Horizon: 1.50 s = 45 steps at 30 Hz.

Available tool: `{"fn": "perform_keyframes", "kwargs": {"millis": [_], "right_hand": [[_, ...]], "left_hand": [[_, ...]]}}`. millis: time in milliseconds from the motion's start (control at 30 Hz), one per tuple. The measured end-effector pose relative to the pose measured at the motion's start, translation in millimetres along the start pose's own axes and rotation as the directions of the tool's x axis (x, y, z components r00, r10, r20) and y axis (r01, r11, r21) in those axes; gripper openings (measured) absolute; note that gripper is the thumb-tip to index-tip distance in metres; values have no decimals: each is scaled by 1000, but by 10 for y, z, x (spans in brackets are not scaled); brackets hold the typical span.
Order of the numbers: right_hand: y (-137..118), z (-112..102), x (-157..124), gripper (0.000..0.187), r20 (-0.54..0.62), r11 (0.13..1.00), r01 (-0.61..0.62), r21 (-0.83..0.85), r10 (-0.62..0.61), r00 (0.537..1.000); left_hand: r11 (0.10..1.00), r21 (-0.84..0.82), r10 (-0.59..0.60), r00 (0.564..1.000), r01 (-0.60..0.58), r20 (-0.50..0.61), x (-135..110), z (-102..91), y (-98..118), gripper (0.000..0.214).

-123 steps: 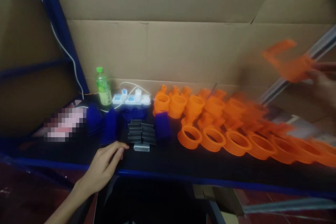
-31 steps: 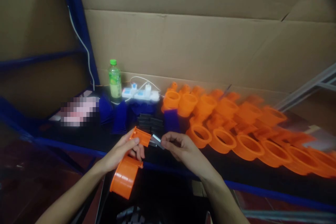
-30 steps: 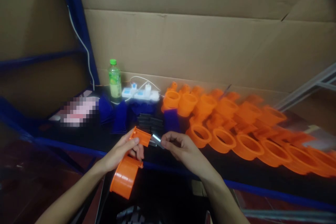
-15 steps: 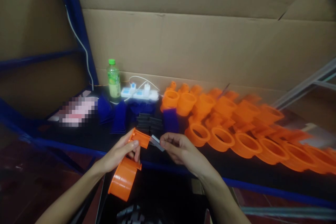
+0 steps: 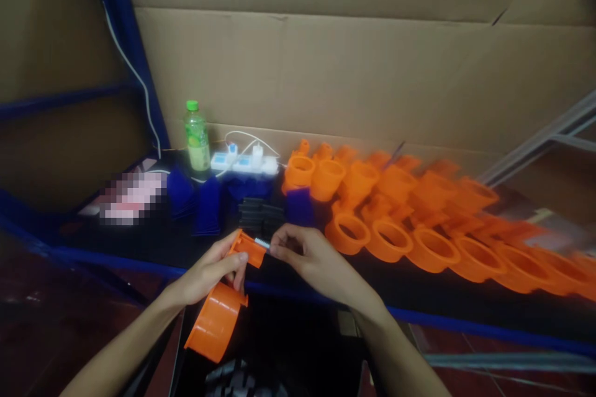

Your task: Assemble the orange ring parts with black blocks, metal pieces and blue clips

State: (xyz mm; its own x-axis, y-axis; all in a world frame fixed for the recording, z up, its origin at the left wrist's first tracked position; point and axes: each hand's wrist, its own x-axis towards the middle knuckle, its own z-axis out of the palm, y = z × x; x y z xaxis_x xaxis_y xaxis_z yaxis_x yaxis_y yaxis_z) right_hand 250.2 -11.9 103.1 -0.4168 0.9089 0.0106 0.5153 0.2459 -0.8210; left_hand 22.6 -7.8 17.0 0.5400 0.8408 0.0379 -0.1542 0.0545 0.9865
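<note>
My left hand (image 5: 212,270) grips an orange plastic part (image 5: 218,316) with a round cup at the bottom and a boxy arm at the top. My right hand (image 5: 307,257) pinches a small grey toothed metal piece (image 5: 261,243) and holds it against the end of that boxy arm. Both hands are over the front edge of the black shelf (image 5: 261,279). Just behind them lies a stack of dark metal pieces (image 5: 258,216).
Several more orange parts (image 5: 410,211) lie in rows across the shelf to the right. Blue pieces (image 5: 207,201), a white power strip (image 5: 242,164) and a green-capped bottle (image 5: 196,136) stand at the back left. Cardboard (image 5: 326,62) walls the rear.
My right hand has pushed the toothed metal piece leftward until it meets the arm of the orange part. Four seconds ago the right hand was carrying that part in from the right.
</note>
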Motion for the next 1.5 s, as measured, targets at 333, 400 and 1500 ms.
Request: {"fn": "perform_keyframes", "kwargs": {"millis": [333, 400, 1500], "right_hand": [[-112, 20, 357, 9, 115, 995, 50, 85, -60, 992], [-156, 35, 372, 9, 91, 997, 67, 42, -71, 993], [105, -51, 661, 20, 76, 519, 283, -806, -383, 921]], "left_hand": [[996, -64, 65, 998, -65, -4, 35, 28, -5, 21], [996, -61, 67, 998, -68, -19, 32, 31, 3, 21], [995, -101, -18, 981, -2, -195, -9, 161, 214, 36]]}}
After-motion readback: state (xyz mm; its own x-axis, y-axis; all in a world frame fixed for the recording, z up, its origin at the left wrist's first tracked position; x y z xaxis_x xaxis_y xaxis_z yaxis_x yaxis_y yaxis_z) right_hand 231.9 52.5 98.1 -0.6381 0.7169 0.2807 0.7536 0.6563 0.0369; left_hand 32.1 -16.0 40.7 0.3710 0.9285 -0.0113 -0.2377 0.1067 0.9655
